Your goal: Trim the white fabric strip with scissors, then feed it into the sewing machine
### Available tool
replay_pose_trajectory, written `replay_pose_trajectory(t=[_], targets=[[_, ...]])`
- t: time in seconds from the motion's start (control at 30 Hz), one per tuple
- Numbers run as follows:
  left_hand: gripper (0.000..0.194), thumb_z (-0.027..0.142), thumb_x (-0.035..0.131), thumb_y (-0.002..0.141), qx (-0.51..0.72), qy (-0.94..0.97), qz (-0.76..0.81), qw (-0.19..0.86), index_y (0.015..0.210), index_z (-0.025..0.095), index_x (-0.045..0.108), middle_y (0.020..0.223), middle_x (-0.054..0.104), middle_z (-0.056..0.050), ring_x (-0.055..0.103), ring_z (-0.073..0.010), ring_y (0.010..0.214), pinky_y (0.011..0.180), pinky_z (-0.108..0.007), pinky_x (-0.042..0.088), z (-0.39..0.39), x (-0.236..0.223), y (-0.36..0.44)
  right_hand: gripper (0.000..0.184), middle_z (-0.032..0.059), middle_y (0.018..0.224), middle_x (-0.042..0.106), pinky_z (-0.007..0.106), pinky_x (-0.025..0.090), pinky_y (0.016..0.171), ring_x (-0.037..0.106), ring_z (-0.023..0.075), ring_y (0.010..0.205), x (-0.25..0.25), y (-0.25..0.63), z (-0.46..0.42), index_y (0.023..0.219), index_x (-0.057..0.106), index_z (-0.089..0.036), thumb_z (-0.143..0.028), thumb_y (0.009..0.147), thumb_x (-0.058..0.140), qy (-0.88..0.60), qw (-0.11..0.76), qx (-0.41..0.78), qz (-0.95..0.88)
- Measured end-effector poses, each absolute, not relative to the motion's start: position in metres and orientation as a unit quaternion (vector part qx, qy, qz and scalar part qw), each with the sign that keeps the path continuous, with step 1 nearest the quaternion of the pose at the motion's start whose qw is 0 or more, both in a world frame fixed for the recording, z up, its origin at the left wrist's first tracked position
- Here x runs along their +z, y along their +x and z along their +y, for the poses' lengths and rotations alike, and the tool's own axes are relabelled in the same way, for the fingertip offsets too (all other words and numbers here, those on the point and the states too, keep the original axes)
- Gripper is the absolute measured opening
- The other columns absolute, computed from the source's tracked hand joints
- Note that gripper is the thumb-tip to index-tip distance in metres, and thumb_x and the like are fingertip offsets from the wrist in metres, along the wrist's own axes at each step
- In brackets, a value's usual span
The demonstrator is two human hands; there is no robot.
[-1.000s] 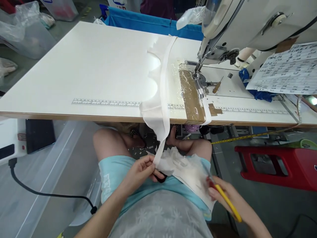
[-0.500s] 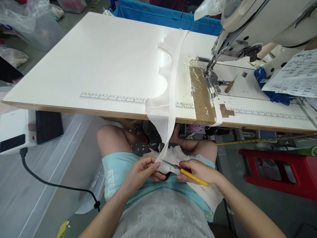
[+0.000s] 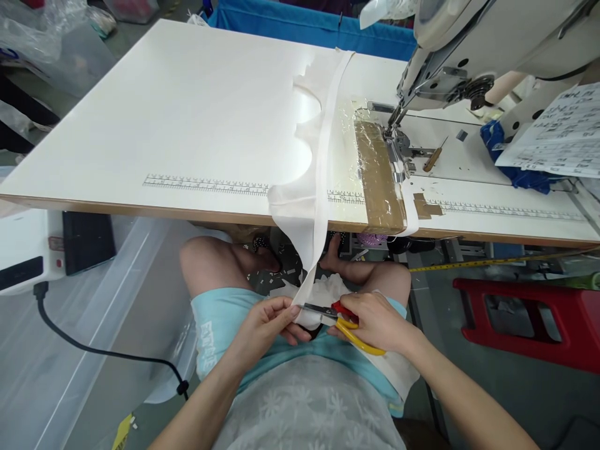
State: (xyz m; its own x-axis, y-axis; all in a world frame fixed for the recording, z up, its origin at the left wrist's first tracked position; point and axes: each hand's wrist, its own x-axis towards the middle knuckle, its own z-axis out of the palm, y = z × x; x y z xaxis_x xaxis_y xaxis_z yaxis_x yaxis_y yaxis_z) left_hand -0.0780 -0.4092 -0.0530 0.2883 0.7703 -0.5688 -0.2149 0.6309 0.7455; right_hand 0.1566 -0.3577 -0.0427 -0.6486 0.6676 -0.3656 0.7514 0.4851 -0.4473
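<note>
Hanging off a white table [image 3: 197, 112] near a sewing machine [image 3: 450, 44], cloth [image 3: 323, 150] is pinched by the left hand [image 3: 267, 322]; the right hand [image 3: 379, 322] grips scissors [image 3: 365, 344], a red stool [image 3: 574, 319] beyond.

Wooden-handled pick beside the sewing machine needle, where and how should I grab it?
Probably by its wooden handle, coming from the near edge of the table, slightly from the right. That thick end slants toward you, the thin spike points away, and the metal presser foot stands on the left.
</note>
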Motion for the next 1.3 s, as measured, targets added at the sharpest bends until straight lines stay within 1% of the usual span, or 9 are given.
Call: replay_pose_trajectory(t=[0.5,0.73,0.8,0.87,0.97,1.03,1.1,1.2,1.3], targets=[[0.045,0.058,0.071,0.078,0.305,0.297,0.493,0.759,0.083,0.014,0.065,0.064,0.073,-0.008,0.071,-0.019,0.062,0.053,-0.02,0.05,-0.412,-0.053,-0.079,0.046,0.0006,0.064,0.055,0.028,0.017,0.053,0.046,0.0134,0.056,-0.047,0.15,-0.358,0.071,0.052,-0.02,-0.062,0.089,0.051,0.405,0.052,-0.252,0.877],[0.045,0.061,0.061,0.084,0.26,0.338,0.52,0.74,0.086,0.016,0.062,0.068,0.073,-0.008,0.071,-0.0222,0.067,0.059,-0.026,0.052,-0.41,-0.049,-0.085,0.053,-0.0023,0.055,0.042,0.027,0.015,0.051,0.035,0.0108,0.049,-0.055,0.155,-0.361,0.061,0.035,-0.021,-0.065,0.088,0.049,0.425,0.013,-0.298,0.855],[0.043,0.057,0.054,0.09,0.229,0.428,0.548,0.681,0.101,0.017,0.063,0.077,0.074,-0.009,0.07,-0.0227,0.071,0.062,-0.028,0.052,-0.405,-0.049,-0.089,0.053,-0.0032,0.055,0.04,0.026,0.017,0.051,0.035,0.0106,0.049,-0.057,0.162,-0.365,0.062,0.032,-0.022,-0.063,0.087,0.052,0.441,-0.021,-0.33,0.835],[0.037,0.047,0.048,0.095,0.216,0.566,0.57,0.555,0.115,0.019,0.062,0.1,0.073,-0.011,0.069,-0.024,0.085,0.071,-0.03,0.052,-0.397,-0.047,-0.09,0.051,-0.0039,0.057,0.04,0.025,0.02,0.051,0.036,0.0105,0.051,-0.057,0.169,-0.373,0.063,0.03,-0.022,-0.06,0.085,0.056,0.459,-0.058,-0.369,0.806],[0.033,0.022,0.04,0.095,0.181,0.751,0.515,0.372,0.119,0.02,0.063,0.133,0.059,-0.012,0.062,-0.0271,0.106,0.086,-0.035,0.048,-0.378,-0.039,-0.079,0.048,-0.0048,0.058,0.038,0.025,0.023,0.05,0.035,0.0105,0.052,-0.058,0.176,-0.386,0.063,0.03,-0.022,-0.054,0.085,0.059,0.479,-0.105,-0.428,0.759],[0.039,0.01,0.039,0.09,0.131,0.828,0.452,0.305,0.117,0.02,0.065,0.141,0.051,-0.013,0.06,-0.0288,0.106,0.086,-0.038,0.045,-0.361,-0.032,-0.066,0.047,-0.0052,0.058,0.037,0.024,0.024,0.051,0.034,0.0106,0.053,-0.058,0.178,-0.395,0.064,0.031,-0.023,-0.052,0.086,0.06,0.486,-0.13,-0.461,0.731],[0.04,0.003,0.04,0.085,0.079,0.859,0.436,0.256,0.109,0.017,0.068,0.135,0.053,-0.016,0.058,-0.0315,0.105,0.086,-0.042,0.043,-0.344,-0.028,-0.055,0.046,-0.0051,0.06,0.038,0.024,0.026,0.051,0.036,0.0109,0.054,-0.057,0.18,-0.402,0.064,0.032,-0.023,-0.051,0.085,0.062,0.489,-0.154,-0.484,0.709],[0.031,-0.001,0.042,0.082,0.029,0.84,0.482,0.249,0.084,0.012,0.07,0.106,0.06,-0.022,0.055,-0.0368,0.105,0.086,-0.046,0.04,-0.326,-0.032,-0.054,0.045,-0.0049,0.061,0.039,0.024,0.028,0.052,0.037,0.011,0.055,-0.058,0.184,-0.409,0.065,0.035,-0.022,-0.051,0.085,0.063,0.492,-0.186,-0.502,0.687],[0.025,0.006,0.049,0.083,0.019,0.815,0.5,0.293,0.066,0.013,0.065,0.083,0.061,-0.02,0.06,-0.0336,0.088,0.077,-0.042,0.043,-0.328,-0.051,-0.073,0.043,-0.0045,0.061,0.04,0.024,0.03,0.053,0.038,0.0113,0.055,-0.065,0.193,-0.414,0.067,0.04,-0.021,-0.055,0.086,0.06,0.511,-0.211,-0.512,0.658]])
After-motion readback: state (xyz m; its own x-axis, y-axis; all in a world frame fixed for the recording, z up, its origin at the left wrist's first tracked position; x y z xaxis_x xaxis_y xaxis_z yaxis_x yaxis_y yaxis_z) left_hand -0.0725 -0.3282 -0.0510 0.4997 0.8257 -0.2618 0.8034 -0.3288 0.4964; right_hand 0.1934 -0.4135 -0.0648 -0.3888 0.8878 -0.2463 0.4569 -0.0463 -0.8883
